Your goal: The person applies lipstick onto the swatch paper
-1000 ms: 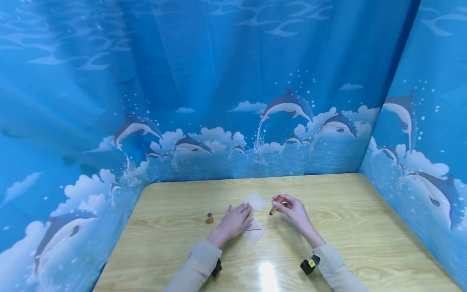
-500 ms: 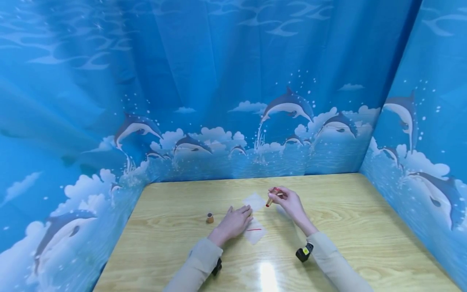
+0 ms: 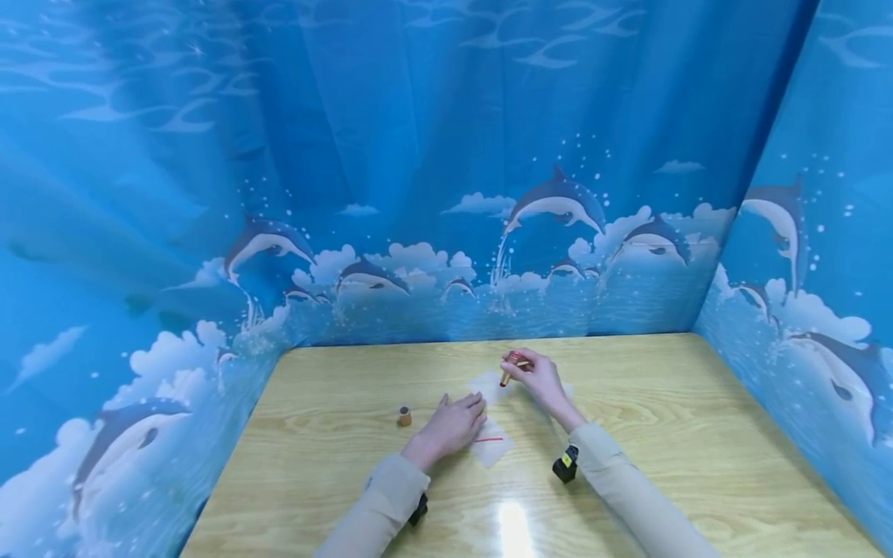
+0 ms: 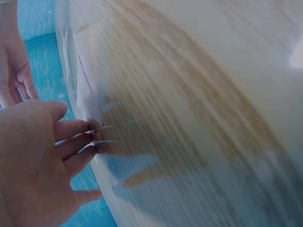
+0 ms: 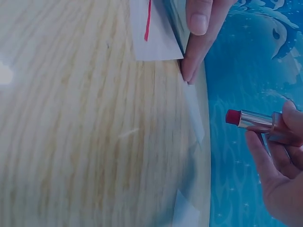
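Observation:
My right hand (image 3: 544, 382) pinches a lipstick (image 5: 255, 121) in a shiny metallic tube, its red tip pointing down over the far white paper (image 3: 484, 383). In the right wrist view the tip shows bare. My left hand (image 3: 449, 426) lies with its fingers extended, fingertips on the table at the papers. Just in front of those fingers is a nearer white paper (image 3: 491, 449) with one straight red line (image 5: 148, 21) across it. The left palm and spread fingers (image 4: 73, 130) fill the lower left of the left wrist view.
A small brown-orange cylinder with a dark top (image 3: 405, 417) stands left of my left hand. Another pale sheet (image 3: 568, 389) shows behind my right wrist. The wood-grain table (image 3: 314, 465) meets a blue dolphin-print curtain (image 3: 405, 302) at its back and sides.
My right hand has moved left and farther back with the lipstick, from beside the far paper to over it. The pale sheet behind that wrist has come into view. My left hand stays put.

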`<state>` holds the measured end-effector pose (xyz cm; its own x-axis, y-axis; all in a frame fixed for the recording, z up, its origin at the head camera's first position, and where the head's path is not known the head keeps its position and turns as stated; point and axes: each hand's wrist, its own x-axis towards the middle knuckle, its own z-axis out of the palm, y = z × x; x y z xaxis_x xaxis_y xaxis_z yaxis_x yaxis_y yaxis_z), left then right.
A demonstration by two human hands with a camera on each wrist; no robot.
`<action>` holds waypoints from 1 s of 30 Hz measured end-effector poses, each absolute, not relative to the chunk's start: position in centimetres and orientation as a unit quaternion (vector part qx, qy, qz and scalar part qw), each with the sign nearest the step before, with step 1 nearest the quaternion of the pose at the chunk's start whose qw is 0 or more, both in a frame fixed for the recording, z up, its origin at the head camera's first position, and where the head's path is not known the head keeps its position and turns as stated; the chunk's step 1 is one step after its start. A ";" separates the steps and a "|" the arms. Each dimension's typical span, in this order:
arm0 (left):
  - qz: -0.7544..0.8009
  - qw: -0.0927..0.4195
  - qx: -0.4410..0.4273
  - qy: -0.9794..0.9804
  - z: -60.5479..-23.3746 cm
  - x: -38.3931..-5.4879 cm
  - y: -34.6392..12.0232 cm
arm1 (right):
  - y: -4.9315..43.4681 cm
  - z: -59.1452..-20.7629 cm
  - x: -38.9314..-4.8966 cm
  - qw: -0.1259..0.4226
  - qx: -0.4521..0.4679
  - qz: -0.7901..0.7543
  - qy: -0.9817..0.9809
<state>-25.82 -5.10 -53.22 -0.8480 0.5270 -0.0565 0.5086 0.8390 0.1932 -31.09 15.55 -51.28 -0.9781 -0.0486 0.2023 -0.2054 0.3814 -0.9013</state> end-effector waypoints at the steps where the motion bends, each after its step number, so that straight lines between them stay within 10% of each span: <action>1: 0.086 0.054 0.270 0.957 -53.2 -25.8 -5.1 | 15.4 -51.4 -31.3 0.073 0.076 0.548 -0.830; 30: 0.087 0.026 0.279 0.956 -53.2 -25.7 -5.0 | 11.0 -54.0 -33.5 0.083 0.119 0.507 -0.849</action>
<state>-25.75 -5.02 -53.18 -0.8427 0.5383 -0.0004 0.5295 0.8290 0.1801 -33.53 10.96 -53.98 -0.9580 -0.1184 0.2612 -0.2861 0.4566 -0.8424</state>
